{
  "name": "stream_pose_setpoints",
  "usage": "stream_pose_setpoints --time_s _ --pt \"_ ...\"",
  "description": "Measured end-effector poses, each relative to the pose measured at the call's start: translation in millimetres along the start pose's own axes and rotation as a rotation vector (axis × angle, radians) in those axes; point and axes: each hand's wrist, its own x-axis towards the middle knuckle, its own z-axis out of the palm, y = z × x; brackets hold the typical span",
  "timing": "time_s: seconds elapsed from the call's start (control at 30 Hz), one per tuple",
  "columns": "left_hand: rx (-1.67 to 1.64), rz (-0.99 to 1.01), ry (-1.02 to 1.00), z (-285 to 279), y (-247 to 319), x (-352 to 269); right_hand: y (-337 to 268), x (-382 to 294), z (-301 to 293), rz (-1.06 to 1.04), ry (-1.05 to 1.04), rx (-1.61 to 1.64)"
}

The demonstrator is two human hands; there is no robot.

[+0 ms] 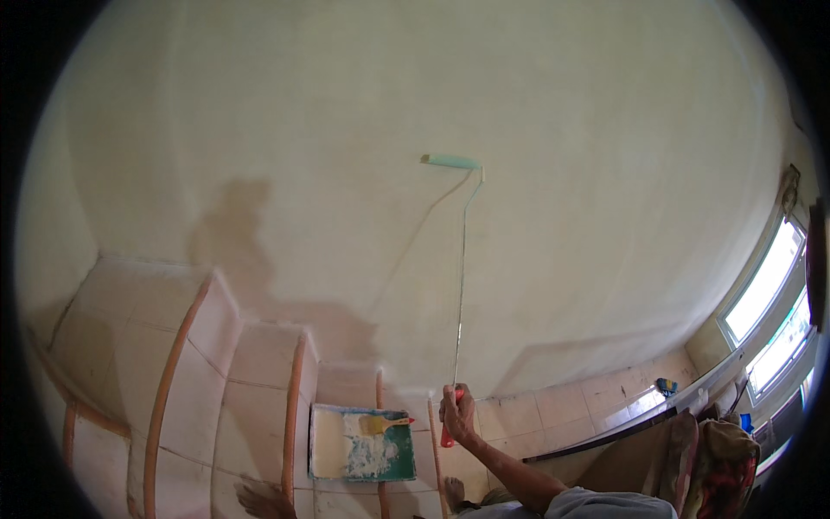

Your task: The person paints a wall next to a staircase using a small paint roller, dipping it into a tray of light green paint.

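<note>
My right hand [458,414] is closed around the red handle of a paint roller [462,285], just above the floor tiles in this view. The long metal rod runs up from it to a pale green roller sleeve [452,161], which lies against the cream wall [583,194]. Left of my hand, a green paint tray [403,454] rests on the tiled stairs, with cream paint [329,441] at its left side. A flat paintbrush [386,424] with a yellow and red handle lies across the tray. My left hand is out of view.
Tiled stairs [249,402] with brown edges rise to the left. A bare foot [266,501] is on a step, another [454,490] near the tray. Windows [765,285], a dark-edged panel [603,441] and a stained cushion-like item [723,460] stand at right.
</note>
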Motion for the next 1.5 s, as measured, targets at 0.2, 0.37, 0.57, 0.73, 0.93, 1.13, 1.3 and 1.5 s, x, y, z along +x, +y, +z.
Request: stream_pose_setpoints --time_s 0.2,0.37,0.57,0.73,0.93,1.13,1.3,1.5 --pt "-0.068 -0.071 -0.059 -11.4 3.7 3.7 -34.5 40.0 -16.5 -0.122 -0.016 -0.025" --pt "-0.05 -0.092 -0.077 6.8 -7.0 -0.3 -115.1 84.0 -16.8 -0.294 -0.049 -0.033" --pt "-0.032 -0.085 -0.12 5.1 -2.9 -2.3 -253.5 153.2 -18.4 -0.471 -0.027 -0.055" --pt "0.032 -0.053 -0.063 11.0 -6.4 -2.8 -301.7 162.6 -4.6 -0.387 -0.02 0.054" --pt "0.058 -0.094 -0.12 9.6 -3.0 -1.3 -160.9 120.4 5.7 -0.31 -0.084 0.018" --pt "0.136 -0.181 -0.369 -11.3 33.7 6.3 13.4 35.7 0.8 -0.075 -0.059 -0.082" --pt "0.115 -0.167 -0.264 -11.8 8.2 9.6 112.8 -41.2 30.7 -0.038 0.008 -0.18" --pt "0.115 -0.146 -0.211 9.0 0.5 1.9 92.9 -75.0 71.0 0.009 -0.168 -0.347"
